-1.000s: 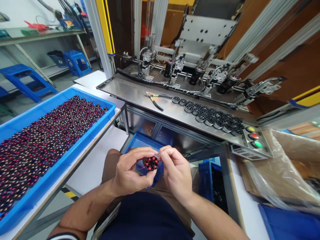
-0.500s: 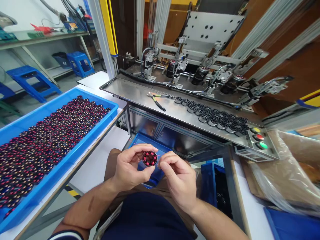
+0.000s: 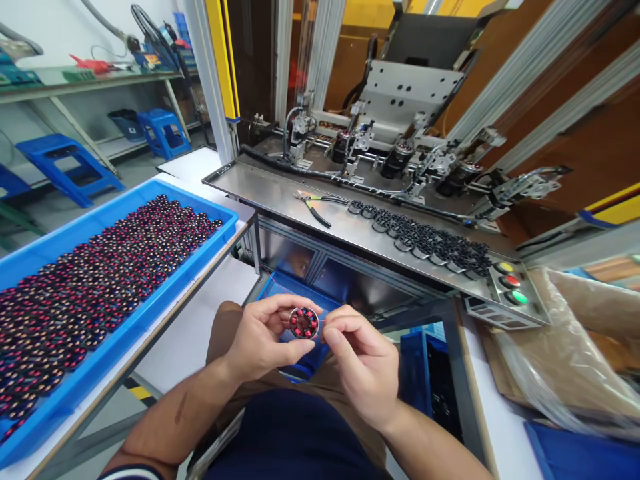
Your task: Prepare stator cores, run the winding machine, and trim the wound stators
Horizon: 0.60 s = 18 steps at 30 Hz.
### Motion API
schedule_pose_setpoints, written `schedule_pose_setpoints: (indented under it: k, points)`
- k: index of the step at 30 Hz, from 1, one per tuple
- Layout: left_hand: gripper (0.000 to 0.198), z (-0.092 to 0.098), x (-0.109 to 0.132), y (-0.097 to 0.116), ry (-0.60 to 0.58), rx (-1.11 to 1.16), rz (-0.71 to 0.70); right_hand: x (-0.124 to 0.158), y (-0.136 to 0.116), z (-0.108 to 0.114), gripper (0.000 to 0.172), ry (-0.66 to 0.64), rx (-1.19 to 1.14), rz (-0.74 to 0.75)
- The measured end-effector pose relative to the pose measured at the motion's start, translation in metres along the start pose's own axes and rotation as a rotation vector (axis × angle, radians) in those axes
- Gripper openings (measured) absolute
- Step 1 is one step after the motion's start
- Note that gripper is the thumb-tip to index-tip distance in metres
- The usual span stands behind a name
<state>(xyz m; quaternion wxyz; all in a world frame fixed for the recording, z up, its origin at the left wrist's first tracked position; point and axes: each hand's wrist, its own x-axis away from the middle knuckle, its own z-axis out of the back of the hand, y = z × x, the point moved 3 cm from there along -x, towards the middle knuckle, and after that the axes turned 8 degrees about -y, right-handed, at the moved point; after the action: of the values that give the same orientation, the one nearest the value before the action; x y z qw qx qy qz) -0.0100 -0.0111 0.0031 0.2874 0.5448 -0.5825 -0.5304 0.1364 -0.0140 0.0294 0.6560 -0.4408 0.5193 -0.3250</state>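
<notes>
A small round wound stator (image 3: pixel 303 323) with red coils is held over my lap, face toward me. My left hand (image 3: pixel 260 340) grips its left rim between thumb and fingers. My right hand (image 3: pixel 363 370) is closed in a pinch at its right edge, on a thin wire lead that is barely visible. A blue tray (image 3: pixel 165 293) at my left holds several stators of the same kind, packed in rows.
A steel shelf (image 3: pixel 300 200) ahead carries pliers (image 3: pixel 313 203) and a row of bare black stator cores (image 3: pixel 425 240). Yellow, red and green buttons (image 3: pixel 510 281) sit at its right end. Machine fixtures stand behind. Brown plastic bags (image 3: pixel 565 347) lie right; a blue bin (image 3: pixel 300 293) is under my hands.
Both hands have held the stator close together throughout. My right hand slid from the top of the stator to its right edge, and the stator was turned slightly.
</notes>
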Motion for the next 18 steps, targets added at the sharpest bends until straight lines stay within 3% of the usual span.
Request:
schedule_pose_setpoints:
  k: [4,13,18]
  points:
    - [0.038,-0.002,0.001,0.002,0.054,-0.06,-0.073,0.002,0.0,0.003,0.011,-0.021,0.049,0.068]
    - [0.04,0.001,0.002,0.01,0.027,-0.148,-0.148,-0.009,-0.003,0.006,0.01,-0.087,0.115,0.154]
    - [0.04,0.0,0.002,0.011,0.058,-0.248,-0.211,-0.004,-0.006,0.0,0.016,-0.024,0.185,0.172]
